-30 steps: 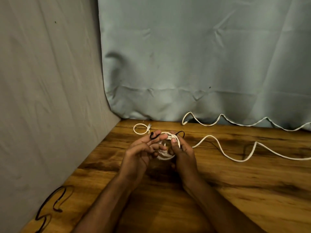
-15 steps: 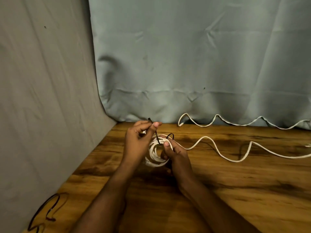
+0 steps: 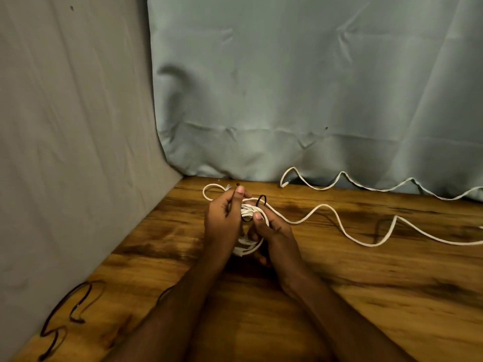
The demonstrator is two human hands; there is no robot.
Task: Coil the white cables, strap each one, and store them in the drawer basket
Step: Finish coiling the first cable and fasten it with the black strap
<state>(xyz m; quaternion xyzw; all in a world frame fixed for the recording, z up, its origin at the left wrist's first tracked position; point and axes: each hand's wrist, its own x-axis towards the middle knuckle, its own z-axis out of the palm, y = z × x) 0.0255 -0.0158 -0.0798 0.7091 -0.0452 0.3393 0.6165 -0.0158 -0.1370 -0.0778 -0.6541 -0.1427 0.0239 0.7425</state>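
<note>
Evidently the right hand (image 3: 271,231) clamps the coiled white cable (image 3: 248,246) steady above the wooden worktop (image 3: 366,296) while the left hand (image 3: 222,220) pinches the thin black strap (image 3: 260,202) to wrap it.

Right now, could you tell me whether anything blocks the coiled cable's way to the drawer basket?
I cannot tell: no drawer basket is in view. The coiled white cable is held between the left hand and right hand, a black strap looped over it.

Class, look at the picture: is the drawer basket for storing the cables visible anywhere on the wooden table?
No: the wooden table shows only cables, black ties and the hands.
</note>
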